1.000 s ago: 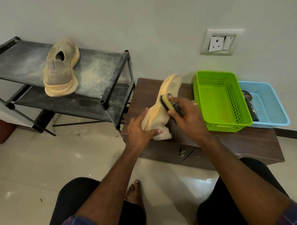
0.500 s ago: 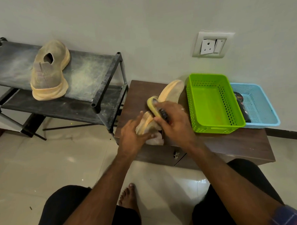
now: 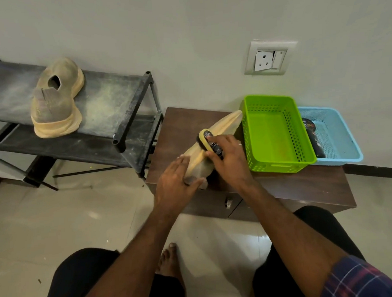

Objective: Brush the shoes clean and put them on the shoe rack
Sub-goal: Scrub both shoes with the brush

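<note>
Gripping the brush point(image 3: 209, 141), right hand point(image 3: 228, 160) works the shoe point(image 3: 221, 127); left hand point(image 3: 174, 183) clasps its heel, toe pointing away toward the wall.

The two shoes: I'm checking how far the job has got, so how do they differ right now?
The rack shoe sits upright, untouched, on the rack; the table shoe lies tilted on the table, sole showing. The left hand holds the table shoe and the right hand works the brush on it. Both are tan with pale soles.
</note>
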### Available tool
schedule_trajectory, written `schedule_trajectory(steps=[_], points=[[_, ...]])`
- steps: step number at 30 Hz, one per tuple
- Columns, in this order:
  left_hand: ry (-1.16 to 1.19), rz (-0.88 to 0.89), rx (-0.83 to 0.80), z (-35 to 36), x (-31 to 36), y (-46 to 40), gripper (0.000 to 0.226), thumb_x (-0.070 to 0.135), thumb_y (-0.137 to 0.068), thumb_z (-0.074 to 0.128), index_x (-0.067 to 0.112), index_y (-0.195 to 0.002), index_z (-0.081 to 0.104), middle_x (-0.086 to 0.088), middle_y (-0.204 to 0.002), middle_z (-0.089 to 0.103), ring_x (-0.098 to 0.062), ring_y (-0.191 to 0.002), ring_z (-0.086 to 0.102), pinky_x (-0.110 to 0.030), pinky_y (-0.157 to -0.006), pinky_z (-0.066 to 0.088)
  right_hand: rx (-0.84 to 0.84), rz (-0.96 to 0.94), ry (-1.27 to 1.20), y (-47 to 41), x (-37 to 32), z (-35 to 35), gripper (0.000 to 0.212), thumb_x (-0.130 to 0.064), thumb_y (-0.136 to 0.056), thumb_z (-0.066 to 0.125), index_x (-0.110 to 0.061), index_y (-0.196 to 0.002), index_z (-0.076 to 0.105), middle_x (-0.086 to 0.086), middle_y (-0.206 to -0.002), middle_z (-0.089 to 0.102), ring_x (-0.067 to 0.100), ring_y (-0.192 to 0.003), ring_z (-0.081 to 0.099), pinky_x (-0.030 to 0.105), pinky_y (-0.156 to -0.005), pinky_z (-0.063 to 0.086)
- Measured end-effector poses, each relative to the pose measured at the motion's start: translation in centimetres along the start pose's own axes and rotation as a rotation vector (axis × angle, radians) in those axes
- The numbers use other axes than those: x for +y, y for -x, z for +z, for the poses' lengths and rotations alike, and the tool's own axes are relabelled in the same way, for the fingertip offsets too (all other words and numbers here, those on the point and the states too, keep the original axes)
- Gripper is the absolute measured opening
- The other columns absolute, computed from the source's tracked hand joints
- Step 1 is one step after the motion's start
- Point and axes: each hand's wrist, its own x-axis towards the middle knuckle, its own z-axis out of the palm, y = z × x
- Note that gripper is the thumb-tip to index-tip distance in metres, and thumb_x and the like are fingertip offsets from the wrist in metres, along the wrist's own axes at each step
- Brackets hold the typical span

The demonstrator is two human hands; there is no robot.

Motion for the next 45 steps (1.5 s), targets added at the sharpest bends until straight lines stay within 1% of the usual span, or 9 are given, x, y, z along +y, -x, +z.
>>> schedule_trajectory(steps=[5,11,17,23,29,36,40,43,45], points=[[-0.038,-0.04,-0.069,0.2,1.1,-1.8,0.07,0.031,-0.083,0.078,0.015,-0.145,0.05,-0.014,-0.148,0.05,-0.03,-0.132,0.053,-0.047,-0.1,0.051,0.02,-0.008,-0.047,0.9,-0.5,-0.2,0.036,-0.036,-0.091,0.068,-0.025,-0.124,0.063,-0.002,-0.119,0.056,0.019,-0.104,0.052,0.038,-0.091,0.048],[0.069,-0.305,0.005,-0.7,0.6,-1.8,0.059,0.03,-0.085,0.076,0.019,-0.14,0.056,-0.013,-0.114,0.071,-0.034,-0.099,0.068,-0.041,-0.082,0.057,-0.072,-0.214,0.065,4.6,-1.8,1.6,0.034,-0.024,-0.095,0.063,-0.027,-0.129,0.057,0.005,-0.124,0.051,0.024,-0.1,0.048,0.032,-0.084,0.044],[-0.048,-0.301,-0.024,-1.2,0.8,-1.1,0.067,0.038,-0.087,0.074,0.016,-0.145,0.05,-0.011,-0.125,0.067,-0.033,-0.106,0.065,-0.044,-0.087,0.056,0.144,0.256,0.107,0.0,1.1,0.7,0.032,-0.025,-0.089,0.069,-0.022,-0.119,0.057,0.007,-0.118,0.051,0.028,-0.104,0.051,0.037,-0.085,0.047],[-0.024,-0.385,-0.022,-1.5,0.0,-1.6,0.061,0.048,-0.084,0.071,0.027,-0.139,0.055,-0.01,-0.1,0.072,-0.032,-0.089,0.069,-0.043,-0.074,0.059,-0.134,-0.249,0.028,3.9,-2.6,2.3,0.028,-0.023,-0.095,0.062,-0.02,-0.123,0.06,0.011,-0.125,0.049,0.025,-0.106,0.046,0.027,-0.086,0.04],[0.102,-0.436,0.017,-1.9,-0.3,-0.9,0.067,0.043,-0.075,0.081,0.017,-0.134,0.062,-0.01,-0.114,0.073,-0.029,-0.103,0.068,-0.043,-0.087,0.058,0.135,0.35,0.036,-2.1,2.7,1.5,0.032,-0.025,-0.091,0.067,-0.02,-0.119,0.053,0.012,-0.122,0.049,0.03,-0.109,0.05,0.042,-0.09,0.049],[0.155,-0.412,0.038,-2.5,-0.6,-1.4,0.048,0.038,-0.075,0.079,0.02,-0.118,0.072,-0.004,-0.095,0.076,-0.023,-0.087,0.07,-0.036,-0.075,0.057,-0.107,-0.277,-0.019,1.4,-1.9,2.3,0.029,-0.026,-0.096,0.061,-0.021,-0.125,0.058,0.007,-0.125,0.048,0.021,-0.108,0.044,0.029,-0.09,0.043],[0.193,-0.365,0.034,-2.3,-0.8,-0.6,0.053,0.031,-0.074,0.083,0.014,-0.123,0.071,-0.005,-0.104,0.076,-0.021,-0.093,0.07,-0.036,-0.082,0.059,0.004,-0.002,0.01,-2.6,0.7,2.1,0.033,-0.027,-0.095,0.062,-0.022,-0.127,0.055,0.008,-0.121,0.049,0.025,-0.108,0.045,0.045,-0.092,0.047],[0.186,-0.367,0.057,-2.6,-1.1,-0.4,0.051,0.031,-0.074,0.083,0.013,-0.12,0.071,-0.007,-0.101,0.076,-0.023,-0.09,0.07,-0.037,-0.08,0.059,0.095,0.23,0.078,-3.7,1.9,1.6,0.035,-0.03,-0.093,0.064,-0.021,-0.124,0.05,0.011,-0.121,0.048,0.032,-0.109,0.049,0.043,-0.09,0.048],[0.182,-0.385,0.065,-2.5,-1.1,-0.5,0.051,0.031,-0.074,0.083,0.013,-0.12,0.071,-0.007,-0.101,0.076,-0.023,-0.09,0.07,-0.035,-0.079,0.058,0.134,0.158,0.01,-2.8,1.2,0.9,0.032,-0.03,-0.094,0.064,-0.021,-0.122,0.052,0.009,-0.119,0.048,0.028,-0.108,0.049,0.038,-0.088,0.047]])
